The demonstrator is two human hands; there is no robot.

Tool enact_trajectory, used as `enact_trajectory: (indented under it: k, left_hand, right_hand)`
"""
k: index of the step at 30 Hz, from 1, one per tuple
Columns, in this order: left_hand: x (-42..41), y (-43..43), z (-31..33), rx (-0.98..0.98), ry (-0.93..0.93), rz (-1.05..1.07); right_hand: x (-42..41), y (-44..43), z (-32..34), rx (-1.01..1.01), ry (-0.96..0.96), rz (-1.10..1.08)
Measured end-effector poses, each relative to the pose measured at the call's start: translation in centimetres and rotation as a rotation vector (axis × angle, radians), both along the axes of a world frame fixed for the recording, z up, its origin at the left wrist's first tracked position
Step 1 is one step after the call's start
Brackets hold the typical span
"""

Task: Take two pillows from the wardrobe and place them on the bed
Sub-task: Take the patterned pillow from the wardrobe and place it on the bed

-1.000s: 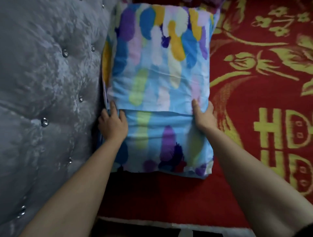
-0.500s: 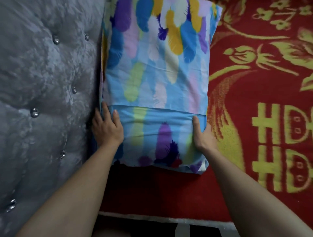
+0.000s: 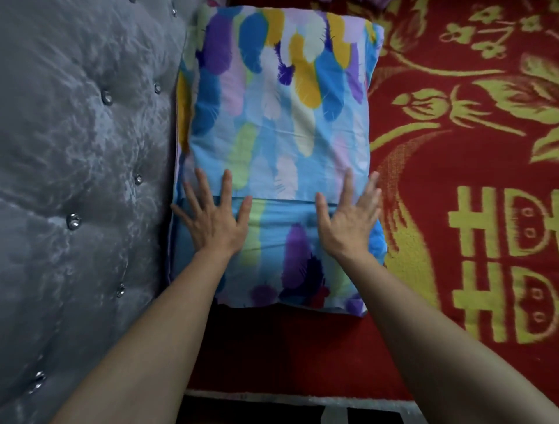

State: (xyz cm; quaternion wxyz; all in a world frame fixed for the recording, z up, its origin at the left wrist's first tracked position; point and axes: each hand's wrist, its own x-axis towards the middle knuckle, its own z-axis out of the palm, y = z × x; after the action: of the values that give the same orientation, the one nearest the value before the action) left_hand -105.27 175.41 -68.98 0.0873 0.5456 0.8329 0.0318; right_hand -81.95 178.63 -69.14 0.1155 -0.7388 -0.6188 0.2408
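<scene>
A pillow [image 3: 281, 127] in a light blue cover with purple, yellow and green feather shapes lies flat on the bed, its left side against the headboard. A strip of another patterned pillow or cloth [image 3: 348, 3] shows just beyond its far end. My left hand [image 3: 213, 216] rests palm down on the pillow's near left part, fingers spread. On the near right part my right hand [image 3: 348, 218] lies the same way, flat and spread. Neither hand grips the fabric.
The bed is covered by a red blanket [image 3: 453, 169] with yellow-green flower and letter patterns, stretching right. A grey tufted velvet headboard [image 3: 81, 169] with crystal buttons fills the left. The bed's near edge [image 3: 272, 396] runs along the bottom, dark floor below it.
Both hands have let go of the pillow's sides and now lie flat on top with fingers spread. The pillow has settled against the headboard.
</scene>
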Motion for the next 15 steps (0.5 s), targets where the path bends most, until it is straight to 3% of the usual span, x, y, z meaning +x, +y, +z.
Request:
enact_trajectory:
  k: [3,8,15]
  left_hand:
    - [-0.4,-2.0,-1.6,-0.069,-0.05,0.017]
    - [-0.7,-5.4,-2.5,0.001,-0.013,-0.057]
    - [0.0,-5.2,-0.6,-0.294,-0.035,-0.063]
  right_hand:
    - [0.0,-0.4,-1.7,-0.171,-0.081,0.249]
    - [2.0,-3.8,-2.7,-0.051,-0.142,0.307]
    - [2.8,-4.5,-1.8,-0.248,-0.196,0.389]
